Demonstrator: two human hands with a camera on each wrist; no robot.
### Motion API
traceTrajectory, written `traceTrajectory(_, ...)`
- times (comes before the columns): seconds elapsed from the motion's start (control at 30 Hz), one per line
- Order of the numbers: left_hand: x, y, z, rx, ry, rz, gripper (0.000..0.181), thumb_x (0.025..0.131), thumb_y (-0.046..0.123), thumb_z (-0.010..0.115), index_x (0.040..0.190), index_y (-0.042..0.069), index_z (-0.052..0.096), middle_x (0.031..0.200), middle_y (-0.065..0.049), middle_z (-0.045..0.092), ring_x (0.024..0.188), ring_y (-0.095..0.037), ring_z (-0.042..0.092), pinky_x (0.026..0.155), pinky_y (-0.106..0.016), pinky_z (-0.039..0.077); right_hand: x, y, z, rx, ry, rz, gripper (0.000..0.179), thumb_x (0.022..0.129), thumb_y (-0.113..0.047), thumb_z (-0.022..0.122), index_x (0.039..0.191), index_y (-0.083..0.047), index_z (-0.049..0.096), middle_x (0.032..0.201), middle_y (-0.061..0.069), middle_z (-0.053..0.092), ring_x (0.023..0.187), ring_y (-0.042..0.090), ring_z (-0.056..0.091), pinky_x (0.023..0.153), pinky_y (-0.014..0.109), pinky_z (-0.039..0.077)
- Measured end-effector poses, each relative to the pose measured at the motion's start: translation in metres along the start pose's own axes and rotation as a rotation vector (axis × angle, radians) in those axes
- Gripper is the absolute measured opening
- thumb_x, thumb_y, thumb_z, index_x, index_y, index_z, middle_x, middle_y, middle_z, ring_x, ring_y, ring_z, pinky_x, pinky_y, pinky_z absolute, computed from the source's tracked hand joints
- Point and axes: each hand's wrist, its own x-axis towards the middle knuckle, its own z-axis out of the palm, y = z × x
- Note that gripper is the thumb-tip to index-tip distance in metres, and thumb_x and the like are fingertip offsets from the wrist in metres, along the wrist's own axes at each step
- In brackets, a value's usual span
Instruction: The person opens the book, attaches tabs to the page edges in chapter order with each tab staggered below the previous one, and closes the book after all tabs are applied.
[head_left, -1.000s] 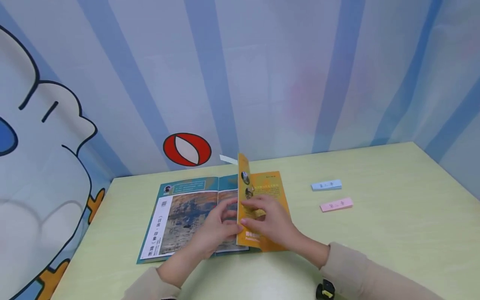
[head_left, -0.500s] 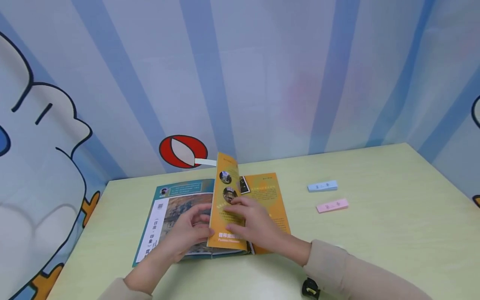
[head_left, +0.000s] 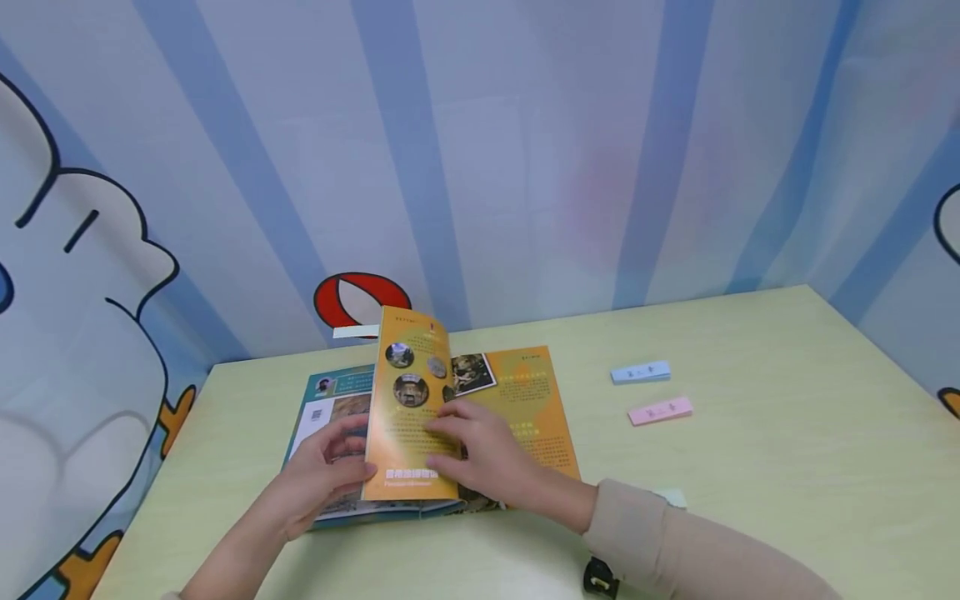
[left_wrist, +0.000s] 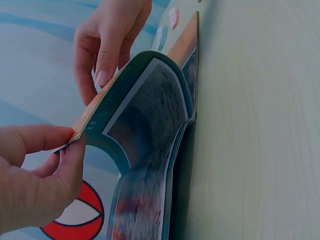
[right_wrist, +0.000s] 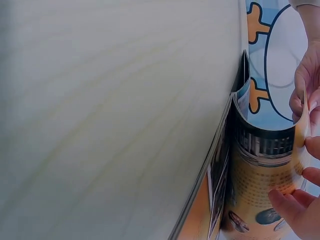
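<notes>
An open magazine (head_left: 536, 392) lies on the table, its raised orange page (head_left: 405, 433) standing up and curving to the left. My left hand (head_left: 322, 475) pinches the outer edge of that page between thumb and forefinger, as the left wrist view also shows. The right hand (head_left: 487, 450) rests its fingers on the page's orange face and holds nothing. From the page's top a white paper strip (head_left: 354, 332) sticks out to the left. The page's back is teal-bordered with a picture (left_wrist: 150, 105). Part of the teal left page (head_left: 330, 385) is hidden behind the raised page.
Right of the magazine lie a blue paper slip (head_left: 640, 372) and a pink paper slip (head_left: 660, 411), both with writing. A pale slip (head_left: 672, 497) shows partly beyond the right sleeve (head_left: 637, 533). A striped backdrop (head_left: 525, 167) stands behind the table.
The raised page has swung leftward, carrying the white strip along and uncovering more of the orange right side. My left hand moved left with it; my right hand followed, fingers on the page.
</notes>
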Motion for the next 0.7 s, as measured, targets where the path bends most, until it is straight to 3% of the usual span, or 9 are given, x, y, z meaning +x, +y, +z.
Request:
traceTrajectory(0.43, -0.004, -0.011, -0.031, 0.059, 0.042, -0.037, 0.068, 0.085, 0.0, 0.064, 0.143, 0.004, 0.029, 0.117, -0.017, 0.047, 0.092, -0.021, 0.056, 0.08, -0.034, 0.053, 0.005, -0.01, 0.014, 0.01, -0.041, -0.001, 0.034, 0.081, -0.023, 0.073, 0.11, -0.006, 0.068, 0.11, 0.006, 0.059, 0.098, 0.017, 0.056, 0.081, 0.023, 0.047)
traceTrajectory(0.7, -0.001, -0.02, -0.043, 0.102, 0.09, -0.077, 0.067, 0.085, -0.002, 0.063, 0.143, 0.002, 0.029, 0.12, -0.02, 0.047, 0.095, -0.023, 0.055, 0.081, -0.034, 0.053, 0.006, -0.013, 0.021, 0.048, -0.071, 0.033, 0.032, 0.082, -0.02, 0.073, 0.111, -0.006, 0.068, 0.112, 0.005, 0.058, 0.1, 0.016, 0.055, 0.081, 0.02, 0.046)
